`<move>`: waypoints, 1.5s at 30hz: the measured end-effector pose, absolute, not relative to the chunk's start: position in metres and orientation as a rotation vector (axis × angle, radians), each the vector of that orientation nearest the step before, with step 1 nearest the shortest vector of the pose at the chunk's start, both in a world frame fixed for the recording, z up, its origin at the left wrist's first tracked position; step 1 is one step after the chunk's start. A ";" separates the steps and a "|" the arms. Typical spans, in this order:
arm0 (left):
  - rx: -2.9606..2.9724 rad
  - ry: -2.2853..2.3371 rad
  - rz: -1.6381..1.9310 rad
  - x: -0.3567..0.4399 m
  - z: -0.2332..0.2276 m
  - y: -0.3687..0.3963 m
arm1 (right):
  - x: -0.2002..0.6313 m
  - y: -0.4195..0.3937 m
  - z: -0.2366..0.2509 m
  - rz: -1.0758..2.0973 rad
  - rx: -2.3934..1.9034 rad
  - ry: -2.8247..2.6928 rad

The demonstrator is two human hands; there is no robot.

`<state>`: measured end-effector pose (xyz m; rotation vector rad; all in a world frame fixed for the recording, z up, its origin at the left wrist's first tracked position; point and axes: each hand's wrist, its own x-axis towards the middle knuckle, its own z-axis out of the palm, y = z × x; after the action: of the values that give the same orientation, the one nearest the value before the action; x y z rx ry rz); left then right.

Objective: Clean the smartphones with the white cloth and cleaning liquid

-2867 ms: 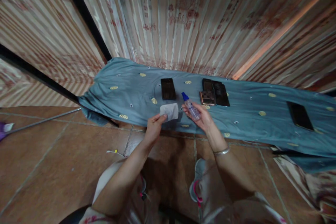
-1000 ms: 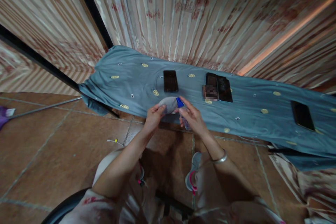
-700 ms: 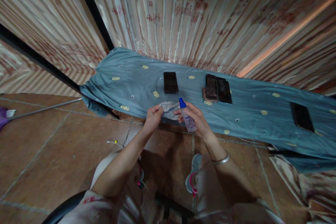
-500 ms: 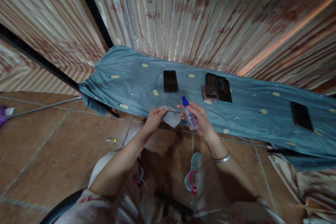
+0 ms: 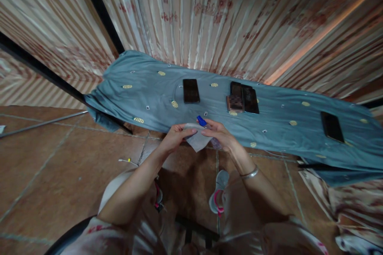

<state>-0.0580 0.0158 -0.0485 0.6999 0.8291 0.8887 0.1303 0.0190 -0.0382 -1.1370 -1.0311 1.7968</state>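
Just in front of the tabletop [image 5: 119,99], the left hand [image 5: 172,137] pinches a white wipe [image 5: 197,140]; the right hand [image 5: 221,135] grips a spray bottle [image 5: 205,124]. Best aim the nozzle squarely at it.

both hands [image 5: 197,133] hold a white cloth [image 5: 197,140] and a blue-capped spray bottle [image 5: 206,127] over the blue sheet [image 5: 149,91].

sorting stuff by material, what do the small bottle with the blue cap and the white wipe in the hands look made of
Small bottle with the blue cap, in the right hand: probably clear plastic, since its body looks see-through. White wipe, pinched by the left hand: thin soft cloth or paper, matte; it droops in folds.
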 end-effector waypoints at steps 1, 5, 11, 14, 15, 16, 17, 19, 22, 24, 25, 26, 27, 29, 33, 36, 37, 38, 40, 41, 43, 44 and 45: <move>0.685 0.837 0.902 -0.059 -0.048 0.016 | 0.131 0.018 -0.036 1.785 -1.134 -1.004; 0.451 0.817 0.981 -0.058 -0.046 0.015 | 0.133 0.017 -0.028 1.676 -1.125 -0.913; 0.180 0.748 0.920 -0.040 -0.043 0.004 | 0.120 0.016 -0.032 1.540 -1.158 -0.884; 0.206 0.797 0.972 -0.040 -0.044 0.006 | 0.119 0.018 -0.038 1.442 -1.226 -0.975; 0.217 0.818 1.012 -0.042 -0.044 0.008 | 0.121 0.019 -0.040 1.387 -1.261 -1.004; 0.228 0.836 1.062 -0.044 -0.044 0.011 | 0.123 0.019 -0.041 1.320 -1.299 -1.038; 0.239 0.846 1.111 -0.047 -0.043 0.013 | 0.126 0.020 -0.041 1.246 -1.334 -1.079; 0.270 0.872 1.166 -0.053 -0.042 0.016 | 0.131 0.018 -0.040 1.106 -1.383 -1.190; 0.322 0.903 1.161 -0.056 -0.041 0.017 | 0.132 0.009 -0.034 0.996 -1.407 -1.393; 0.350 0.899 1.147 -0.055 -0.041 0.015 | 0.128 0.001 -0.028 0.991 -1.406 -1.538; 0.362 0.894 1.143 -0.054 -0.040 0.014 | 0.125 -0.004 -0.025 0.997 -1.399 -1.606; 0.376 0.891 1.142 -0.053 -0.041 0.013 | 0.122 -0.007 -0.023 1.011 -1.388 -1.669; 0.391 0.891 1.139 -0.053 -0.041 0.012 | 0.120 -0.009 -0.021 1.033 -1.375 -1.716; 0.430 0.894 1.127 -0.052 -0.041 0.010 | 0.116 -0.011 -0.019 1.113 -1.359 -1.742; 0.542 0.850 1.118 -0.052 -0.042 0.007 | 0.117 -0.005 -0.019 1.408 -1.330 -1.515; 0.581 0.824 1.140 -0.053 -0.042 0.006 | 0.118 -0.001 -0.017 1.669 -1.234 -1.278; 0.579 0.824 1.145 -0.053 -0.042 0.006 | 0.118 -0.001 -0.016 1.735 -1.200 -1.219; 0.572 0.826 1.148 -0.053 -0.041 0.006 | 0.118 -0.001 -0.015 1.785 -1.174 -1.178; 0.549 0.827 1.147 -0.052 -0.040 0.006 | 0.117 -0.001 -0.014 1.818 -1.149 -1.151; 0.535 0.829 1.142 -0.052 -0.039 0.006 | 0.116 -0.001 -0.015 1.797 -1.154 -1.163; 0.492 0.842 1.135 -0.051 -0.038 0.006 | 0.115 -0.002 -0.017 1.698 -1.198 -1.253; 0.463 0.850 1.134 -0.050 -0.038 0.006 | 0.114 -0.003 -0.019 1.608 -1.235 -1.341; 0.429 0.858 1.136 -0.050 -0.037 0.007 | 0.113 -0.004 -0.020 1.491 -1.275 -1.458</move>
<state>-0.0500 0.0066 -0.0372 0.4286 0.8576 1.1356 0.1133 -0.0036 -0.0199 -1.2751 -1.4576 1.4906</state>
